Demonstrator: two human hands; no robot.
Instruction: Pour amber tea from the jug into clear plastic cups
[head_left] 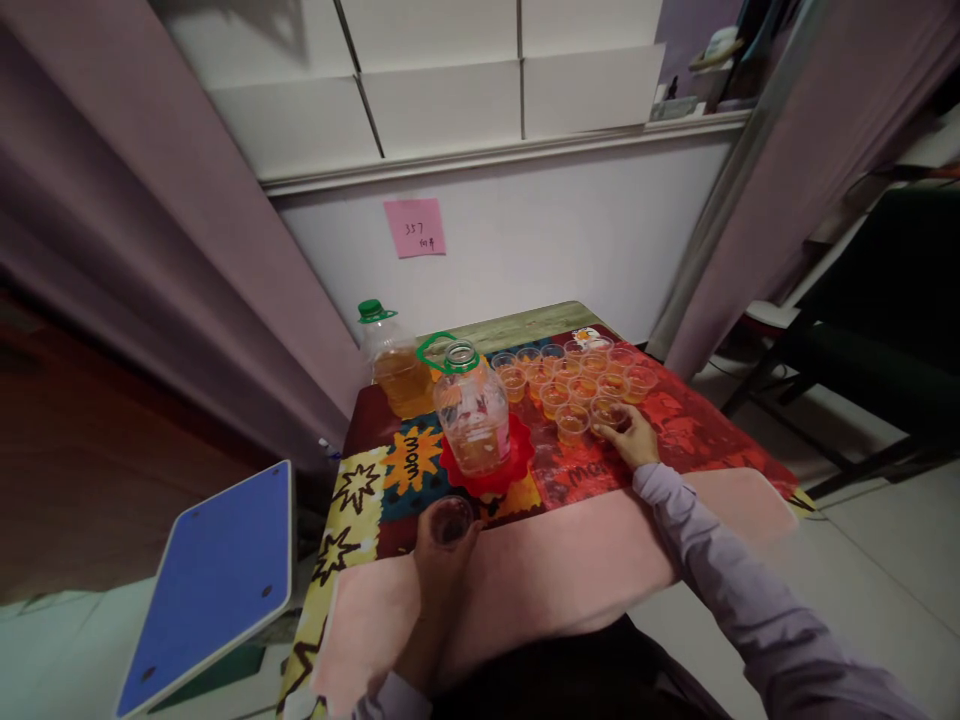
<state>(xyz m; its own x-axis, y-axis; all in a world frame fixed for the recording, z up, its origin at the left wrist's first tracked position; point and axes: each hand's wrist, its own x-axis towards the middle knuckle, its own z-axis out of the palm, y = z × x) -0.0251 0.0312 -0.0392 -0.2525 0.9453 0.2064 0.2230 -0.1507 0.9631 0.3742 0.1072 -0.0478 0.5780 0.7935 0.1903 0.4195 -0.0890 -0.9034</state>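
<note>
Near the table's front edge, my left hand [444,548] is wrapped round a clear plastic cup [452,520]; whether it holds liquid I cannot tell. My right hand [636,440] grips another clear cup [609,412] at the front right of a cluster. Several more small cups with amber liquid, such as the front cup [573,426], stand close together behind and beside it. Between my hands an uncapped large bottle [472,430] with a green handle stands on a red scalloped plate [523,462], partly filled.
A second large bottle [401,380] with a green cap stands at the back left, holding amber liquid. A pink cloth [540,570] covers the front edge of the patterned table. A blue-topped stool [225,570] is at left, a dark chair [877,300] at right.
</note>
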